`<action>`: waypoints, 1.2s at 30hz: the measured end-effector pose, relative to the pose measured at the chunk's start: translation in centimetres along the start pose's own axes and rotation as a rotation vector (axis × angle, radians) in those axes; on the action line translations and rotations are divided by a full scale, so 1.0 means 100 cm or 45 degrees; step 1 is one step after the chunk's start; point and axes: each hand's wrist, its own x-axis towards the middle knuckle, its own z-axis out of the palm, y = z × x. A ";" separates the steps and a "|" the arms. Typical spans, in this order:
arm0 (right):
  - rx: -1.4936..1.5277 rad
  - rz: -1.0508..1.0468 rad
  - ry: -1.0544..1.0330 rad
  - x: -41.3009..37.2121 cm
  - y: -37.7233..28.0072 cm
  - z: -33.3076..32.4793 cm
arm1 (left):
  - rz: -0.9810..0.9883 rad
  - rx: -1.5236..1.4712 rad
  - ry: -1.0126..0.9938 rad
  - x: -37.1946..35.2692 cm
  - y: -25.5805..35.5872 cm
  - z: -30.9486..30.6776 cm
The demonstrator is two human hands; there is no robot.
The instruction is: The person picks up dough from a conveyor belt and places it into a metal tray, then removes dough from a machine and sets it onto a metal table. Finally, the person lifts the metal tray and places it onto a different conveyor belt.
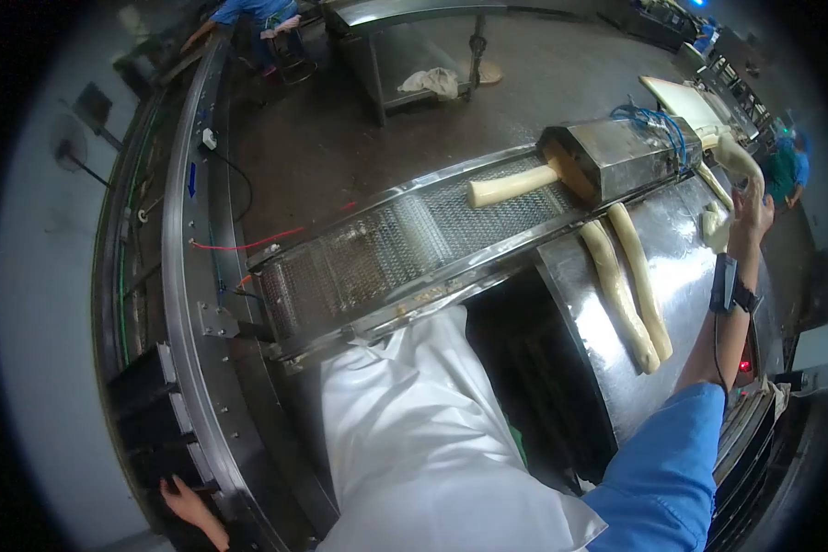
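My right hand (754, 217) is stretched out at the upper right, with its fingers round a pale dough strip (742, 161) that bends over it. Just beside it, a short lump of dough (714, 228) sits on the metal table. Two long dough rolls (627, 304) lie side by side nearer to me. Another dough roll (515, 187) rests on the mesh conveyor belt (377, 248), one end at the mouth of a metal housing (626, 155). Low on the left, my left hand (189, 506) has its fingers apart near black trays (156, 457); I see nothing in it.
A long metal rail (179, 267) runs along the left side. A steel table (414, 17) stands at the back with a cloth (431, 83) on its lower shelf. One person in blue (253, 14) is at the upper left, another (789, 166) at the far right.
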 end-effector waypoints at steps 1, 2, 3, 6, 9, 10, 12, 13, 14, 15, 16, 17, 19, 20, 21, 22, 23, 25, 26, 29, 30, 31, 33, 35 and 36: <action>-0.020 -0.115 0.215 -0.003 0.003 0.011 | -0.126 0.219 -0.127 -0.008 -0.023 -0.003; -0.368 -0.243 0.201 -0.021 -0.002 0.027 | -0.310 0.208 -0.373 -0.014 -0.046 -0.003; -0.718 -0.370 0.181 -0.036 -0.006 0.041 | -0.314 0.214 -0.375 -0.024 -0.053 0.009; -0.650 -0.140 -0.652 -0.083 0.062 0.091 | -0.563 0.066 -0.305 -0.050 -0.032 0.015; -0.621 -0.112 -1.417 -0.231 0.068 0.170 | -0.601 -0.028 -0.261 -0.054 -0.053 0.022; -0.781 -0.183 -1.605 -0.272 0.049 0.191 | -0.607 -0.026 -0.252 -0.055 -0.042 0.017; -0.774 -0.492 -1.760 -0.333 0.088 0.223 | -0.665 0.021 -0.369 -0.056 0.002 0.000; -0.812 -0.684 -1.801 -0.357 0.097 0.235 | -0.663 0.024 -0.363 -0.051 -0.006 0.006; -0.808 -0.681 -1.802 -0.375 0.095 0.246 | -0.590 0.049 -0.323 -0.046 -0.013 0.017; -1.036 -0.742 -1.752 -0.392 0.091 0.255 | -0.519 0.074 -0.285 -0.044 -0.009 0.019; -1.264 -0.804 -1.693 -0.401 0.088 0.260 | -0.504 0.067 -0.300 -0.042 -0.004 0.021; -1.262 -0.811 -1.695 -0.403 0.083 0.263 | -0.510 0.066 -0.300 -0.036 -0.002 0.027; -1.271 -0.761 -1.755 -0.404 0.072 0.269 | -0.551 0.010 -0.306 -0.022 0.000 0.042; -1.179 -0.695 -1.777 -0.401 0.074 0.268 | -0.523 0.034 -0.296 -0.017 0.015 0.042; -1.189 -0.699 -1.768 -0.396 0.078 0.263 | -0.519 0.024 -0.303 -0.009 0.022 0.046; -0.886 -0.536 -1.721 -0.390 0.082 0.256 | -0.542 0.009 -0.325 0.002 0.027 0.053; -0.590 -0.374 -1.653 -0.385 0.077 0.248 | -0.560 -0.004 -0.351 0.012 0.032 0.060; -0.513 -0.172 -1.597 -0.373 0.068 0.223 | -0.522 -0.008 -0.355 0.031 0.042 0.077; -0.255 0.137 -1.498 -0.369 0.064 0.210 | -0.500 -0.001 -0.342 0.043 0.047 0.088; 0.104 0.443 -1.177 -0.352 0.045 0.166 | -0.509 -0.154 -0.355 0.089 0.043 0.136; 0.090 0.453 -1.059 -0.344 0.041 0.148 | -0.467 -0.201 -0.313 0.097 0.061 0.141; 0.079 0.464 -0.940 -0.335 0.036 0.128 | -0.435 -0.220 -0.330 0.107 0.078 0.141; 0.213 0.715 -0.531 -0.321 0.022 0.084 | -0.481 -0.057 -0.523 0.110 0.143 0.113; 0.272 0.742 -0.228 -0.306 0.037 0.023 | -0.368 -0.025 -0.399 0.133 0.134 0.144; 0.138 0.683 -0.074 -0.307 0.028 0.000 | -0.270 -0.067 -0.320 0.140 0.142 0.146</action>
